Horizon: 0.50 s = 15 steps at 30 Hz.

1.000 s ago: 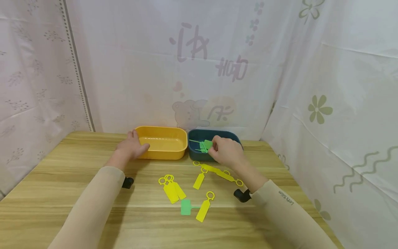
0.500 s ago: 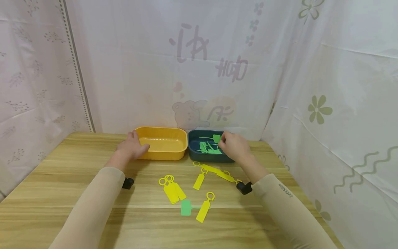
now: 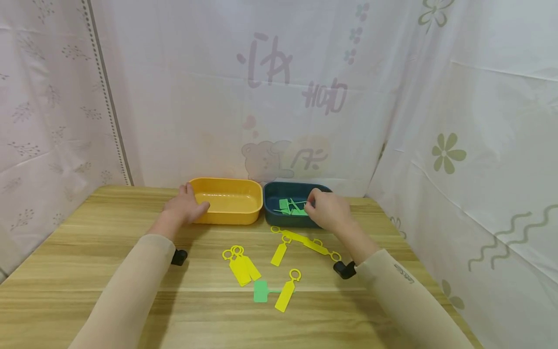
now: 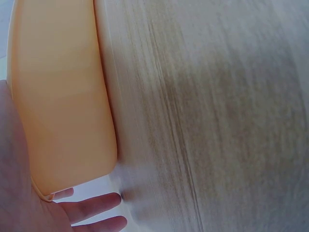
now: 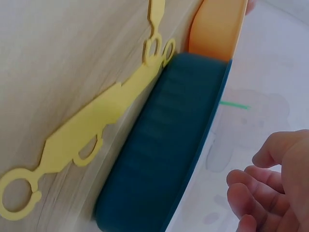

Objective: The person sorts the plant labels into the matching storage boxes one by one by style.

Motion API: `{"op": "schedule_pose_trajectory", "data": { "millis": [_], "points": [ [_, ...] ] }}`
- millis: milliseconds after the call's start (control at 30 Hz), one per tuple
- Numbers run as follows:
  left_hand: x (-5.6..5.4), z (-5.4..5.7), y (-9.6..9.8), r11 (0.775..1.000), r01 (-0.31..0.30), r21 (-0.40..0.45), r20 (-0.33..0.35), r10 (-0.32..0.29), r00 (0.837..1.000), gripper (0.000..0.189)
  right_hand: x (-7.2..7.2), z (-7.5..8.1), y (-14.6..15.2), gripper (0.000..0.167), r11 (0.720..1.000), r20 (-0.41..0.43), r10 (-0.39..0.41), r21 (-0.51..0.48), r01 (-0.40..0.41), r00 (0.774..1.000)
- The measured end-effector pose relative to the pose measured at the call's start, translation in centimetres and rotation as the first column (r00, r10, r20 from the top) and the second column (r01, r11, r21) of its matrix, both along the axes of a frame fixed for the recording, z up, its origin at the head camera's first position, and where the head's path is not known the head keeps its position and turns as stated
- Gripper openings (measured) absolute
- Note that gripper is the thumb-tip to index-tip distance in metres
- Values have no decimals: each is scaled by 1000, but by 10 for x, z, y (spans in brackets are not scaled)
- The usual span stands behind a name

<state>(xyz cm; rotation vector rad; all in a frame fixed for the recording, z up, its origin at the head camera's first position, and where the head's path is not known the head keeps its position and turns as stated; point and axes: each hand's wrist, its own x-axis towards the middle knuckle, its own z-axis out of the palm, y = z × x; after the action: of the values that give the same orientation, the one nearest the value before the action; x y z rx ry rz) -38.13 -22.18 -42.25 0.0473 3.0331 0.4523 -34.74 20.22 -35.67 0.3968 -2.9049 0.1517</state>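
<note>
In the head view, my left hand (image 3: 185, 206) rests against the left end of the yellow plastic bin (image 3: 225, 217). The left wrist view has its fingers (image 4: 91, 207) straight, past the bin's end. Over the right part of the dark teal bin (image 3: 285, 220) is my right hand (image 3: 331, 211); its fingers are loosely bent, with nothing between thumb and fingers in the right wrist view. Several green plastic tags (image 3: 284, 205) lie in the teal bin, partly hidden by that hand. A thin green stem (image 5: 235, 104) shows above the bin's rim.
On the wooden table (image 3: 205, 320) lie several yellow ring tags: a fanned group (image 3: 240, 269), a single one (image 3: 279, 254), a row in front of the teal bin (image 3: 301, 238) and one (image 3: 285, 295) across a green tag (image 3: 260, 292). A printed curtain (image 3: 196, 97) hangs behind the bins.
My right hand has moved right over the teal bin and lets go of a green tag; the tag beside its fingers half a second ago is out of sight there. My left hand stays.
</note>
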Motion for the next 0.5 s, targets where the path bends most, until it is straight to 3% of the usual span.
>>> {"op": "schedule_pose_trajectory", "data": {
  "millis": [233,500],
  "points": [
    [-1,-1,0,1000,-2,12,2,2,1000,106,22,-1,-17,26,994,12,97,-48,-97,995],
    [1,2,1,1000,1,22,6,-1,1000,106,51,-10,-42,20,969,-41,244,-18,-245,969]
  ]
}}
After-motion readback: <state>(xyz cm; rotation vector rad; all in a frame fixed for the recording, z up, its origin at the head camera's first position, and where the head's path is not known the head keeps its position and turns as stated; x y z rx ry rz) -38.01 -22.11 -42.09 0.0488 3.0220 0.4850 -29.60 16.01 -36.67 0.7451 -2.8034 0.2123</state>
